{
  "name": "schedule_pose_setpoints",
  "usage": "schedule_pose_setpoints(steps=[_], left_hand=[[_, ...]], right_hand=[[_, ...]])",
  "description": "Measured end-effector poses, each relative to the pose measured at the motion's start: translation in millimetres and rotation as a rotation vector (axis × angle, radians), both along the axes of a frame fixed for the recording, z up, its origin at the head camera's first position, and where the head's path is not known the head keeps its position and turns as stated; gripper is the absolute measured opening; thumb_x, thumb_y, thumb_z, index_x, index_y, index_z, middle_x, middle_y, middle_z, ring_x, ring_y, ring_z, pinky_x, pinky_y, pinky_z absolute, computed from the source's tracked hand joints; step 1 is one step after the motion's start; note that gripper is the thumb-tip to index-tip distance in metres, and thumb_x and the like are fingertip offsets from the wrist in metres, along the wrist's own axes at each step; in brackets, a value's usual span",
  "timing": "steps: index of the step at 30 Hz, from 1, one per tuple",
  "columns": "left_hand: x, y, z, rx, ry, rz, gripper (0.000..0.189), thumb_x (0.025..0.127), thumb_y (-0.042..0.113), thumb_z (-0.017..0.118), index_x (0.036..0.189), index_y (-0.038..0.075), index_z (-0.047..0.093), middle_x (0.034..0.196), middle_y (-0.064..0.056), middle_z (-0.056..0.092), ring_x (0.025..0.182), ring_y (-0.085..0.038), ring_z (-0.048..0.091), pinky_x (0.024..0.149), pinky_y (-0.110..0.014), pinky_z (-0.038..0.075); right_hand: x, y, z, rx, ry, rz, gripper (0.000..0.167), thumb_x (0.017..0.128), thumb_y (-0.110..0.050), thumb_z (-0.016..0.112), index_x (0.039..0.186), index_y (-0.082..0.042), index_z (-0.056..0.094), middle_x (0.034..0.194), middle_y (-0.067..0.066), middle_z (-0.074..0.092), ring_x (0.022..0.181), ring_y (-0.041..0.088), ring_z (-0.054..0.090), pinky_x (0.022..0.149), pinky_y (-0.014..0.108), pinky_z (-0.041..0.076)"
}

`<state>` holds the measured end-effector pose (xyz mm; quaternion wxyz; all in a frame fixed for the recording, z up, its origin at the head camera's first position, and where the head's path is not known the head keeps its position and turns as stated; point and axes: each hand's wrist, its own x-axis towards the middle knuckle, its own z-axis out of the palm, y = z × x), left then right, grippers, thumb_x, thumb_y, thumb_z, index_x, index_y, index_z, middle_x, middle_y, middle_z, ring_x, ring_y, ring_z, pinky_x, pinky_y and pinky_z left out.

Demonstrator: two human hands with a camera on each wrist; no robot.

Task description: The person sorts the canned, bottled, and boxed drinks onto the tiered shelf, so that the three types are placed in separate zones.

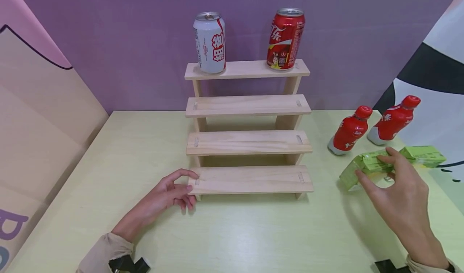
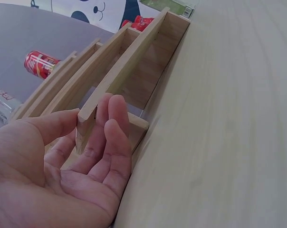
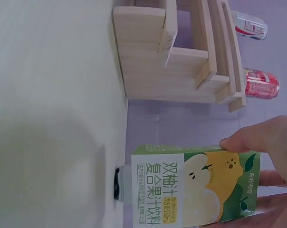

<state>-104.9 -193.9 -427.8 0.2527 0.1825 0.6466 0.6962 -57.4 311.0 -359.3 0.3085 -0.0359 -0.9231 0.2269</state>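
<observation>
My left hand (image 1: 159, 198) grips the left end of the lowest step of a four-tier wooden display rack (image 1: 250, 180). In the left wrist view the thumb and fingers lie on either side of that step's edge. At the right, my right hand (image 1: 406, 196) holds a green juice carton (image 3: 196, 187) between thumb and fingers. The carton is tilted in the head view, with a shadow on the table below it. Just beyond this hand lies a second green carton (image 1: 425, 155), partly hidden by the fingers.
On the rack's top tier stand a white can (image 1: 210, 43) at the left and a red can (image 1: 286, 39) at the right. Two red bottles (image 1: 349, 130) stand right of the rack on the pale table (image 1: 232, 236). A purple backdrop (image 1: 145, 43) rises behind.
</observation>
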Motion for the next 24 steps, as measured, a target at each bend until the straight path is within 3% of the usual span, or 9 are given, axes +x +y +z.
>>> schedule_pose_setpoints(steps=[4, 10, 12, 14, 17, 18, 19, 21, 24], left_hand=[[-0.1, -0.4, -1.2, -0.006, -0.002, 0.002, 0.036, 0.104, 0.017, 0.055, 0.138, 0.008, 0.045, 0.091, -0.02, 0.071, 0.078, -0.027, 0.069, 0.067, -0.032, 0.056], [-0.2, -0.7, -0.6, -0.011, 0.004, 0.005, 0.036, 0.104, 0.017, 0.055, 0.137, 0.007, 0.045, 0.091, -0.021, 0.07, 0.077, -0.028, 0.069, 0.067, -0.032, 0.056], [-0.4, -0.5, -0.1, -0.011, 0.003, 0.004, 0.036, 0.104, 0.017, 0.055, 0.137, 0.008, 0.045, 0.091, -0.022, 0.07, 0.077, -0.028, 0.069, 0.067, -0.033, 0.056], [-0.6, -0.3, 0.2, -0.01, 0.0, 0.003, 0.036, 0.104, 0.017, 0.055, 0.137, 0.008, 0.045, 0.091, -0.022, 0.07, 0.077, -0.028, 0.069, 0.067, -0.033, 0.056], [-1.0, -0.5, -0.1, -0.009, -0.008, 0.007, 0.036, 0.103, 0.017, 0.055, 0.137, 0.008, 0.046, 0.091, -0.022, 0.07, 0.077, -0.028, 0.069, 0.067, -0.033, 0.056], [-1.2, -0.7, -0.5, -0.008, -0.009, 0.008, 0.036, 0.103, 0.017, 0.055, 0.137, 0.008, 0.046, 0.091, -0.022, 0.07, 0.077, -0.028, 0.069, 0.067, -0.033, 0.055], [-1.4, -0.5, -0.7, -0.007, -0.009, 0.007, 0.035, 0.103, 0.017, 0.055, 0.137, 0.008, 0.046, 0.091, -0.022, 0.07, 0.077, -0.028, 0.069, 0.067, -0.033, 0.056], [-1.9, -0.6, -0.9, -0.004, -0.006, 0.005, 0.035, 0.103, 0.016, 0.055, 0.137, 0.008, 0.046, 0.091, -0.022, 0.07, 0.077, -0.028, 0.069, 0.067, -0.033, 0.056], [-2.1, -1.1, -1.4, -0.001, -0.001, 0.004, 0.035, 0.103, 0.016, 0.055, 0.136, 0.008, 0.046, 0.091, -0.022, 0.07, 0.077, -0.027, 0.069, 0.066, -0.032, 0.056]], right_hand=[[0.4, -4.2, 3.7, 0.007, -0.006, 0.009, 0.071, 0.075, -0.011, 0.084, 0.136, 0.004, 0.05, 0.133, 0.025, 0.057, 0.098, 0.044, 0.057, 0.076, 0.0, 0.02], [0.1, -10.4, 8.0, 0.014, 0.004, 0.044, 0.072, 0.075, -0.011, 0.085, 0.136, 0.003, 0.051, 0.13, 0.025, 0.059, 0.106, 0.044, 0.056, 0.076, 0.003, 0.022], [-0.3, -12.6, 10.1, 0.022, 0.003, 0.056, 0.073, 0.074, -0.011, 0.085, 0.137, 0.002, 0.05, 0.13, 0.026, 0.059, 0.113, 0.044, 0.055, 0.085, 0.005, 0.03], [-0.8, -14.9, 11.9, 0.03, 0.004, 0.069, 0.073, 0.073, -0.01, 0.086, 0.136, 0.002, 0.05, 0.133, 0.025, 0.057, 0.116, 0.044, 0.053, 0.09, 0.004, 0.03], [-1.8, -19.3, 15.9, 0.037, -0.001, 0.09, 0.071, 0.073, -0.007, 0.085, 0.135, 0.003, 0.051, 0.14, 0.024, 0.052, 0.119, 0.047, 0.051, 0.108, 0.03, 0.042], [-2.1, -20.8, 17.0, 0.041, 0.003, 0.097, 0.072, 0.073, -0.007, 0.086, 0.134, 0.003, 0.051, 0.142, 0.023, 0.051, 0.118, 0.048, 0.052, 0.108, 0.031, 0.043], [-1.8, -21.8, 18.3, 0.045, 0.008, 0.103, 0.071, 0.072, -0.006, 0.086, 0.134, 0.003, 0.051, 0.143, 0.023, 0.051, 0.117, 0.048, 0.052, 0.107, 0.022, 0.039], [-1.3, -24.2, 22.1, 0.052, 0.02, 0.119, 0.073, 0.071, -0.005, 0.086, 0.135, 0.003, 0.051, 0.142, 0.023, 0.051, 0.119, 0.048, 0.052, 0.107, 0.022, 0.039], [-1.1, -27.1, 27.3, 0.063, 0.055, 0.153, 0.071, 0.07, -0.005, 0.086, 0.133, 0.003, 0.053, 0.141, 0.023, 0.052, 0.119, 0.047, 0.052, 0.09, -0.002, 0.019]])
